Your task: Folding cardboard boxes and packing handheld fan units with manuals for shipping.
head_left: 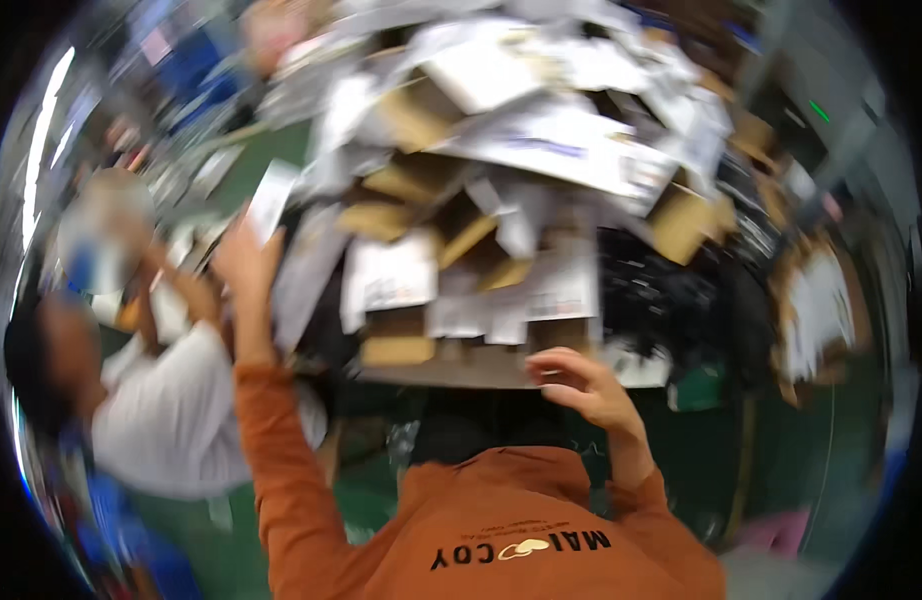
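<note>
My left hand (247,256) reaches far out to the left, closed on a small flat white packet (273,193); blur hides whether it is a box or an envelope. My right hand (589,388) hovers near the front edge of the table, its thumb and curled fingers apart with nothing between them. Closest to it is the pile of white cardboard boxes, among them a white box (389,270) at the front left and a white box (564,280) at the front right. Several boxes gape with brown insides showing.
A person in a white shirt (171,420) works close by at the left, beside my left arm. Black plastic bags (656,290) lie to the right of the boxes. Farther right stands an opened brown carton (821,310) with white contents. A green floor (791,450) shows below.
</note>
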The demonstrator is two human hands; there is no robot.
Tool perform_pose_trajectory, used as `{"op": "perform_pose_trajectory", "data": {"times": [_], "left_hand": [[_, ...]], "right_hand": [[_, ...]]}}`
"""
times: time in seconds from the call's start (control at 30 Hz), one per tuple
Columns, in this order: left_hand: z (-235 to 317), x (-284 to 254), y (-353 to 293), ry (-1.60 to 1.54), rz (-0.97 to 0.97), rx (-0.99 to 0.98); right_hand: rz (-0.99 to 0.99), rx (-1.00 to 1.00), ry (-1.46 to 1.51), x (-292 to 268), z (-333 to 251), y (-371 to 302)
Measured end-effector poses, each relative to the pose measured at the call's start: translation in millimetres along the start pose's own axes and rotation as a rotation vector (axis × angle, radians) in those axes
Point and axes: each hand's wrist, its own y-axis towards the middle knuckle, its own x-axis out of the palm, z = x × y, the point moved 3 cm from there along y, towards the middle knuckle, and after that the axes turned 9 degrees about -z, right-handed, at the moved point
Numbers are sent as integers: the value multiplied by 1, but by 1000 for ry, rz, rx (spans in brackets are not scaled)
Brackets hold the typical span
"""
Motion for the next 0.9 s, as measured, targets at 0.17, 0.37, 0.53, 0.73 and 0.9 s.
{"op": "perform_pose_trajectory", "data": {"times": [0.17,0.37,0.53,0.73,0.9], "left_hand": [[-37,106,-1,202,-391,-233],[-10,73,16,-24,-396,-114],[23,65,24,-100,-321,10],[113,-61,-7,-206,-372,7],[144,-98,-20,-377,-50,164]], "right_hand": [[251,-211,-382,-85,-40,-31],[929,-385,-223,-225,-71,-140],[1922,98,-914,-357,15,-302],[2195,716,-454,-377,81,-386],[2012,688,-322,-378,85,-392]]}}
